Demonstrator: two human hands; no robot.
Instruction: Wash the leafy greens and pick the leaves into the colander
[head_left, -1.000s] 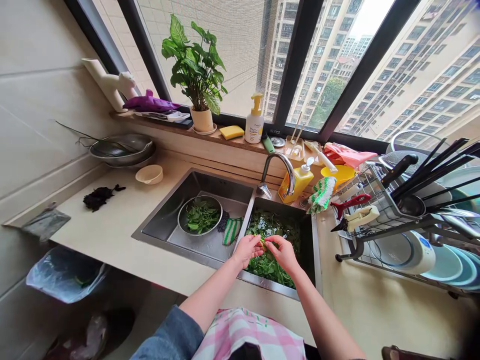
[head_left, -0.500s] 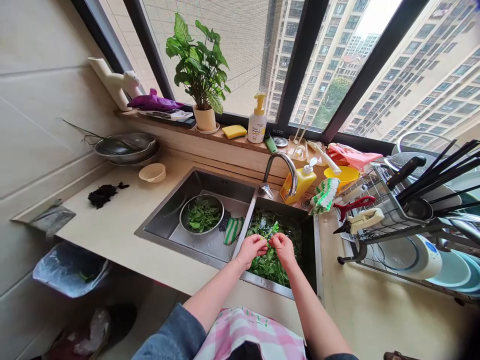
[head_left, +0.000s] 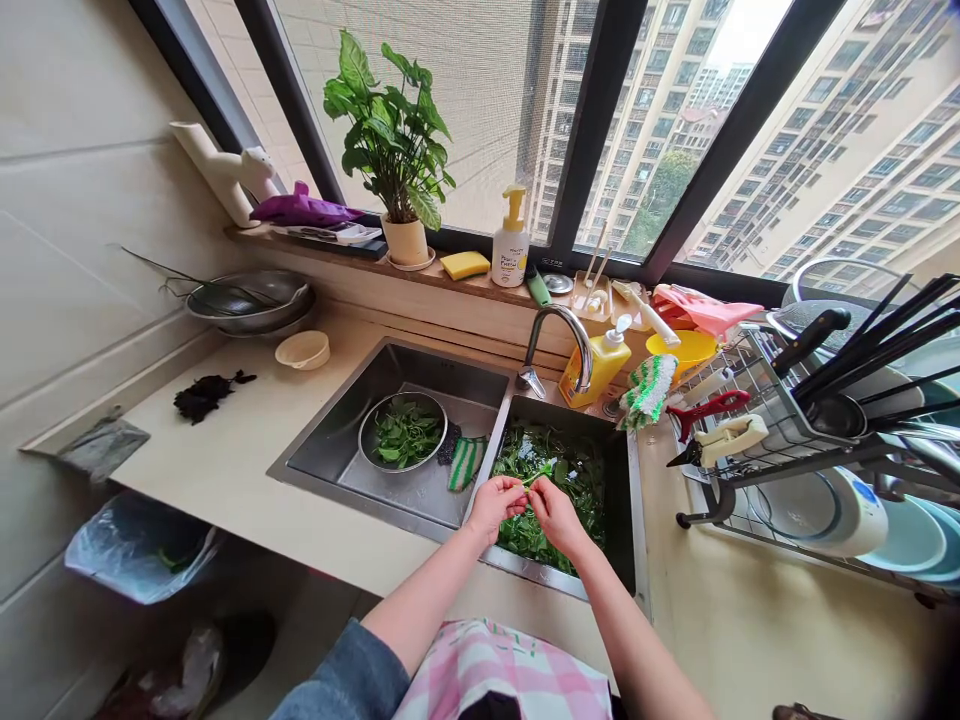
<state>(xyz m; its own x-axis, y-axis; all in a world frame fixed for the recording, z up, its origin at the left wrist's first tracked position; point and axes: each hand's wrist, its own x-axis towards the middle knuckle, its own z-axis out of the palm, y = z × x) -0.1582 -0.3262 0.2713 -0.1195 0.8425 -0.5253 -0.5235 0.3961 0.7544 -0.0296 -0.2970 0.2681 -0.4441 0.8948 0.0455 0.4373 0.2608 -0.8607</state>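
Above the right sink basin (head_left: 636, 500), my left hand (head_left: 495, 508) and my right hand (head_left: 556, 512) meet with their fingertips close together. Both pinch a sprig of leafy greens (head_left: 541, 474), whose small leaves poke up past the fingers; the rest of its stem is mostly hidden. Below them, more loose leafy greens (head_left: 529, 545) float in water and fill the basin. In the left basin (head_left: 337, 420) a round metal bowl (head_left: 361, 448) holds a heap of picked leaves (head_left: 407, 432). Beside that bowl lies a green-and-white striped scrubbing cloth (head_left: 468, 462).
A curved faucet (head_left: 559, 312) rises behind the basins, with a yellow soap bottle (head_left: 600, 362) beside it. On the right stands a dish rack (head_left: 720, 500) with a knife and scissors. A lined trash bin (head_left: 135, 550) hangs at the counter's left edge.
My right hand has moved slightly left and down, closer to my left hand. The sprig's leafy tip has dropped and now leans to the right. The view has shifted slightly.
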